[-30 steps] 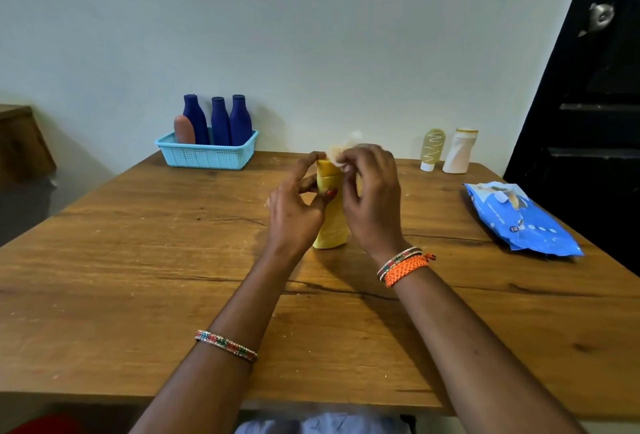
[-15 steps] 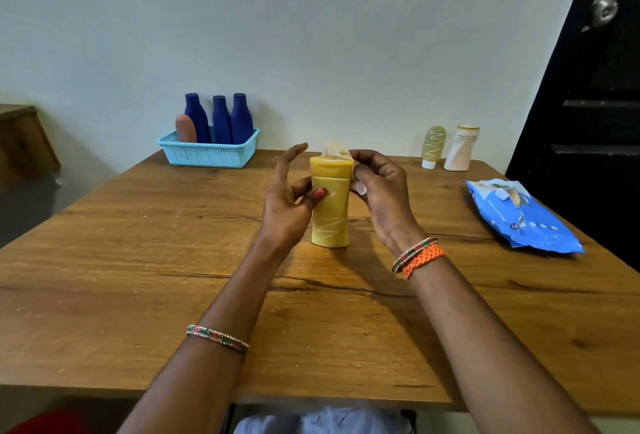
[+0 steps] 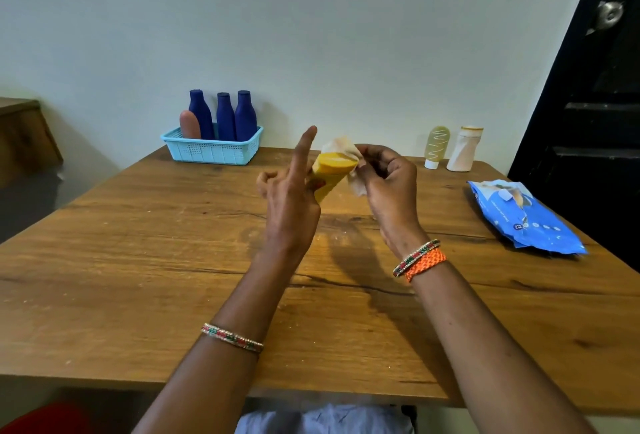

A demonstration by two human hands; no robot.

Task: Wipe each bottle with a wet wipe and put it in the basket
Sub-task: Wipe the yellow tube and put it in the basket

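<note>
Left hand: the left hand (image 3: 289, 198) holds the yellow bottle (image 3: 330, 173) lifted off the table (image 3: 138, 260) and tilted, its flat end turned up toward the right; the forefinger sticks straight up, and how the other fingers wrap the bottle I cannot tell.
Right hand: the right hand (image 3: 388, 184) pinches the wet wipe (image 3: 341, 149), fingers curled round it, with the wipe lying against the bottle's upturned end, just past its fingertips.
Doing it well: I'd keep the bottle steady in the left hand and turn it against the wipe so the end and every side get covered; the grip looks loose with that finger raised, so a slip is possible.
Changed: half a second ago the bottle stood upright on the table between both hands; now it is raised and leaning.
Basket: the blue basket (image 3: 211, 151) sits well beyond the left fingers, already holding three dark blue bottles (image 3: 225, 116) and a brown one (image 3: 189, 125).
Still waiting: two pale bottles (image 3: 450, 149) stand beyond the right fingers; the pack of wipes (image 3: 526, 218) lies well off to the right.
</note>
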